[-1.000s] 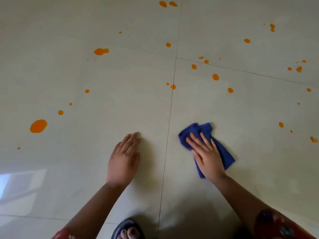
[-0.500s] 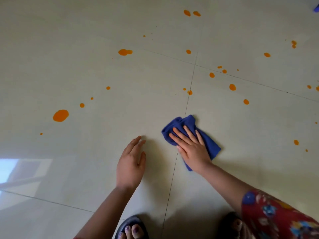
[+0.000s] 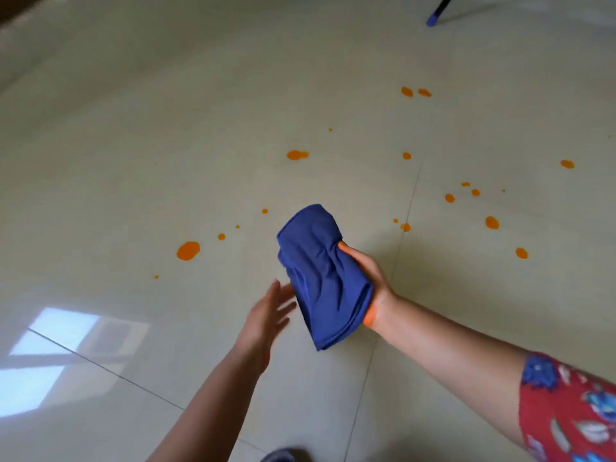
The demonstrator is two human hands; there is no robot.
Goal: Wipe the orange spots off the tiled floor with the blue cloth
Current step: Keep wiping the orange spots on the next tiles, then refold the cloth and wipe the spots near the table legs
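cloth (image 3: 320, 271) now off floor (image 3: 133, 145) | r hand (image 3: 371, 281) grips | l hand (image 3: 266, 318) raised

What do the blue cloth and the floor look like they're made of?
Blue cloth: soft matte fabric, perhaps a cotton-like knit; it folds and creases where the right hand grips it. Floor: hard glossy tile, likely glazed ceramic or similar; it mirrors a bright window reflection and shows thin grout lines.
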